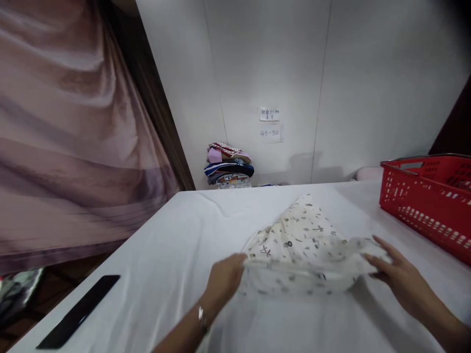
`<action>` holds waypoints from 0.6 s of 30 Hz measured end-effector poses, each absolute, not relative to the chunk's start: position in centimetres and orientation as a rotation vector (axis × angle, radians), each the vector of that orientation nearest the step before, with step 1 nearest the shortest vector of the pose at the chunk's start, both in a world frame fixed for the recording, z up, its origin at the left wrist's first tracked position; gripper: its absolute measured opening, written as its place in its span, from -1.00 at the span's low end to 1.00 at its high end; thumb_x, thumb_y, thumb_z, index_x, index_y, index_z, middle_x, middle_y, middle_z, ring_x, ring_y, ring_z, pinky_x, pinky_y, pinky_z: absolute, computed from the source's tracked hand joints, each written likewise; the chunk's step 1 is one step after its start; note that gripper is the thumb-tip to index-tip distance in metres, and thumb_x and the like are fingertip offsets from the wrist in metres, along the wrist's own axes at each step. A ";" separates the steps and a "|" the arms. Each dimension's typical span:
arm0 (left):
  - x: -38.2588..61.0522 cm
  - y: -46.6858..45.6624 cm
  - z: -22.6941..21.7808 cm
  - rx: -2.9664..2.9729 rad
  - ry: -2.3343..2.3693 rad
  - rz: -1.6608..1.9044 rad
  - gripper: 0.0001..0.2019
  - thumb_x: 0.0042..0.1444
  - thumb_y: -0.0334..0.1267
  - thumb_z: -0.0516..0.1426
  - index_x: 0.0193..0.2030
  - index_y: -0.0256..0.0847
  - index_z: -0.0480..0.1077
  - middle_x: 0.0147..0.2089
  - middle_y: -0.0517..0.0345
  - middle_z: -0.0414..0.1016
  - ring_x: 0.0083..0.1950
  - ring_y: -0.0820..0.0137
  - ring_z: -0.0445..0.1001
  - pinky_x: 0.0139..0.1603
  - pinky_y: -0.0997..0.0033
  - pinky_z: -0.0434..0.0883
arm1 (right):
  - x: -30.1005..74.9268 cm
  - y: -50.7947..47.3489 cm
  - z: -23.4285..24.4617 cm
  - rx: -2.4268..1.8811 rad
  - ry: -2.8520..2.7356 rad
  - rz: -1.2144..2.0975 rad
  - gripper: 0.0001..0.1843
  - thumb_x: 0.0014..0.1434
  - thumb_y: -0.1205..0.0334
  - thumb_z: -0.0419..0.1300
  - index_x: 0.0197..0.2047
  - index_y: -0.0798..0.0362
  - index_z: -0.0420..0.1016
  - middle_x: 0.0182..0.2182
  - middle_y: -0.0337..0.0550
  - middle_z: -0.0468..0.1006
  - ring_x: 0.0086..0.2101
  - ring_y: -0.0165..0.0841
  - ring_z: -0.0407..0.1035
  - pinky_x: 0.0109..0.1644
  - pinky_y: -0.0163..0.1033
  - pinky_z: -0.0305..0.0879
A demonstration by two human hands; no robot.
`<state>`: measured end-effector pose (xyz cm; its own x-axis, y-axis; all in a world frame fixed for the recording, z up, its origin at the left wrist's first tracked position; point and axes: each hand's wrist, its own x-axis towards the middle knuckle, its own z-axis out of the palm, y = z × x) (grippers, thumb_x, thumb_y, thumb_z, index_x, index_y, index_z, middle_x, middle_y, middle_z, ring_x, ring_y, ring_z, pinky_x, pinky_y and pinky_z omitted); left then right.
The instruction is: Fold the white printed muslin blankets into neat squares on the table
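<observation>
Cream printed cloth [300, 235] lies on the white-covered table [172, 289], far part narrowing to a point, near edge raised and motion-blurred. From my remote feed I read the left hand [225, 275] as closed on the cloth's near left corner; a silvery bracelet [202, 319] is on that wrist. I note the right hand [399, 275] pinching the near right corner between thumb and fingers.

Surroundings: red plastic basket [423, 198] on the table's right side; black flat strip [79, 314] at the table's near left edge; stack of folded fabrics [228, 166] behind the table's far edge; pinkish curtain [69, 132] hanging left of the table. Beyond the table, I see a pale wall [268, 54] bearing handwritten paper labels [270, 132], the lower reading "45-50".
</observation>
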<state>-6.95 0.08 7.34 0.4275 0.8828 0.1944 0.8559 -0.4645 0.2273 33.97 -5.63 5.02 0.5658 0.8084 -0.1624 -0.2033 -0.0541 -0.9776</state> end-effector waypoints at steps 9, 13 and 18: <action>-1.5 17.9 36.0 2.489 2.077 1.327 -0.68 0.27 -0.37 -0.19 0.02 -0.45 0.25 0.05 -0.09 0.37 0.06 0.35 0.31 0.06 0.26 0.20 | 32.4 11.4 32.2 -0.889 -1.016 0.265 -0.50 0.00 0.41 0.24 0.00 -0.08 0.23 -0.38 -0.38 0.38 -0.39 -0.58 0.24 -0.28 -0.49 0.31; -2.9 16.8 41.6 2.603 1.711 1.939 -0.58 0.30 -0.31 -0.33 0.03 -0.53 0.18 0.03 0.07 0.35 0.07 0.42 0.26 0.09 0.30 0.16 | 33.3 9.9 36.1 -0.656 -1.209 0.158 -0.57 -0.02 0.28 0.28 -0.08 -0.11 0.27 -0.29 -0.32 0.41 -0.30 -0.54 0.29 -0.20 -0.40 0.36; -5.5 12.9 33.6 2.785 1.602 1.600 -0.69 0.21 -0.39 -0.13 0.02 -0.36 0.29 0.04 0.07 0.35 0.11 0.32 0.26 0.10 0.28 0.19 | 34.2 6.7 30.1 -0.822 -1.161 0.400 -0.59 -0.06 0.34 0.30 -0.11 -0.14 0.39 -0.39 -0.35 0.45 -0.38 -0.50 0.37 -0.28 -0.36 0.41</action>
<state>-5.49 12.87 33.60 0.2431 0.4657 0.8509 0.8516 -0.5225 0.0427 34.23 6.71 30.11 0.3736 0.6660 0.6457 0.1265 0.6530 -0.7467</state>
